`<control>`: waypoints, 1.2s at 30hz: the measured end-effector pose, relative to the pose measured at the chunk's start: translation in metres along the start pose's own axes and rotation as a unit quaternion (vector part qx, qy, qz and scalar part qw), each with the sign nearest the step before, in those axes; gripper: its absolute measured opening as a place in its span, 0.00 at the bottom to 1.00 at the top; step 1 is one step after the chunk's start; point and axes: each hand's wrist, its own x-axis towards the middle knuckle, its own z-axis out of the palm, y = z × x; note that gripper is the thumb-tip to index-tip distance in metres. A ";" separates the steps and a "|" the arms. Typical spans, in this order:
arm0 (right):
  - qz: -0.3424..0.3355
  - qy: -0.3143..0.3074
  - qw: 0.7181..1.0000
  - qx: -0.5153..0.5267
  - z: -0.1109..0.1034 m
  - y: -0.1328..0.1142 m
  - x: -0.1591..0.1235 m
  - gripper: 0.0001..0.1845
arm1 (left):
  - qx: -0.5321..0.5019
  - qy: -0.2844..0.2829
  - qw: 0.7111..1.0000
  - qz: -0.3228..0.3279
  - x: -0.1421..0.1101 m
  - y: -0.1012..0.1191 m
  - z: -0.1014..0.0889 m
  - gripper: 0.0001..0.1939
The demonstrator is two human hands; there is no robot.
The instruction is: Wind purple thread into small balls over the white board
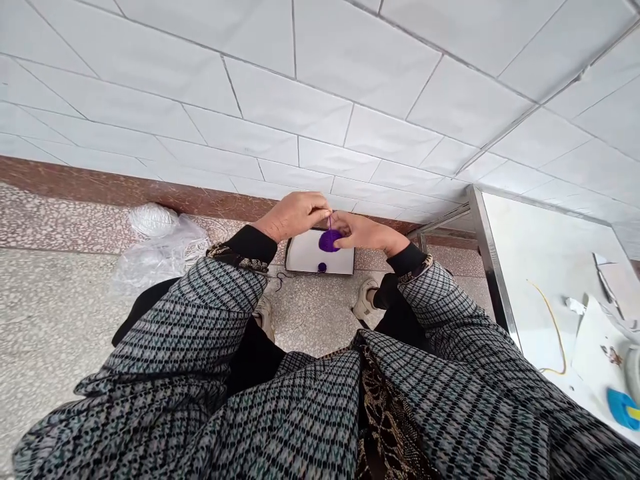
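Two bare hands meet in front of the person, above a shallow box (pixel 302 257) with a pale inside and a dark edge. The left hand (pixel 296 216) is closed at its fingertips, pinching a purple strand (pixel 331 222). That strand runs down to a round purple piece (pixel 329 241), which lies just below the left fingertips and at the tips of the right hand (pixel 366 233). The right hand grips the piece by its side, the thumb against its edge and the other fingers partly curled; how far they reach behind it cannot be told.

One small purple ball (pixel 322 267) sits in the box, below both hands and near the edge closest to the person. A thin dark cord (pixel 281 281) lies on the speckled floor (pixel 313 313), just beside the box on the left hand's side. Farther out to the left of the left hand, a ball of white yarn (pixel 153 220) rests next to a clear plastic bag (pixel 150 261), with more white strands near the bag.

Two light shoes show below the hands, the left one (pixel 264 316) and the right one (pixel 367 301). Well to the right of the right hand stands a white worktop (pixel 515 250) with a metal edge; on it lie a yellow cord (pixel 556 327) and a blue and yellow object (pixel 623 408). Pale tiles (pixel 320 93) cover the wall beyond the hands.
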 end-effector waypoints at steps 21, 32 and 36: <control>-0.113 0.085 0.976 0.164 -0.019 -0.012 0.001 0.27 | -0.076 0.010 0.993 -0.092 0.001 -0.001 0.006 0.16; -0.034 -0.029 0.999 0.004 -0.016 -0.003 0.001 0.20 | -0.062 -0.024 0.997 -0.040 -0.006 -0.001 -0.007 0.13; -0.143 0.060 0.975 0.160 -0.025 -0.011 0.001 0.31 | -0.111 -0.026 0.992 -0.055 -0.003 -0.001 -0.006 0.15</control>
